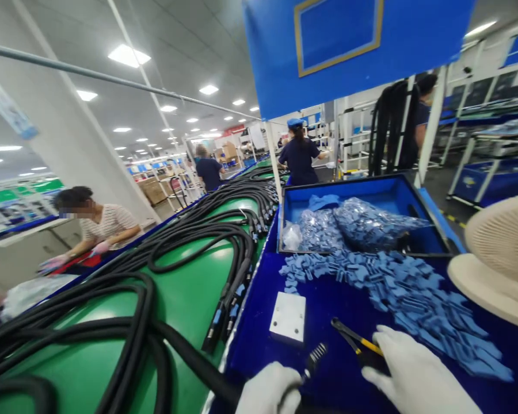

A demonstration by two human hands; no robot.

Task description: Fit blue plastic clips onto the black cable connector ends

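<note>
My left hand, in a white glove, is closed around the end of a thick black cable at the bottom centre. A ribbed metallic piece sticks out just past its fingers. My right hand, also gloved in white, is beside pliers with yellow-and-black handles, its thumb and fingers apart around the handle end. The pliers lie on the dark blue table. Ahead of them sits a white block with small dark holes. Many small blue plastic parts are heaped beyond and to the right.
A blue bin holds bagged blue parts. Black cables cover a green conveyor on the left. A beige fan-like object stands at right. A blue board hangs above. Several people are farther off, one seated across the conveyor.
</note>
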